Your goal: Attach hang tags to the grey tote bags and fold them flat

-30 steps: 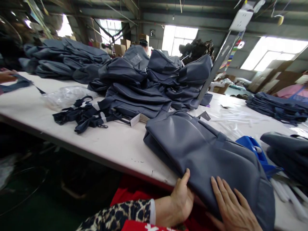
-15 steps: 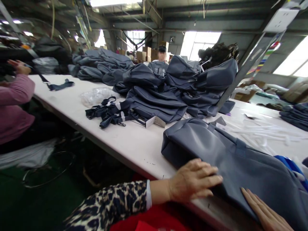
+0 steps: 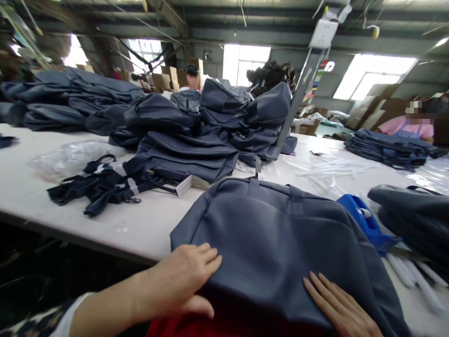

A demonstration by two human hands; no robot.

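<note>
A dark blue-grey bag (image 3: 259, 234) lies in front of me at the table's near edge, its two short strap loops at the far side. My left hand (image 3: 185, 278) rests on the bag's near left part, fingers stretched over it and the thumb apart below. Flat on the bag's near right part lies my right hand (image 3: 340, 304), its fingers extended. Just beyond the bag, a folded paper tag (image 3: 191, 185) stands on the table. To the left is a bunch of dark straps (image 3: 105, 182) with metal hooks and white wraps.
Piled dark bags (image 3: 189, 154) fill the table's middle beside a metal post (image 3: 298, 89). A blue tape dispenser (image 3: 365, 222) stands right, near white rods (image 3: 403, 271) and another stack of bags (image 3: 414, 215). Clear plastic (image 3: 73, 157) lies left. A person (image 3: 409, 126) is at the far right.
My view has turned to the right. The bag now lies more squarely before me, and both hands still touch it. The co-worker's pink sleeve at the left has gone out of view.
</note>
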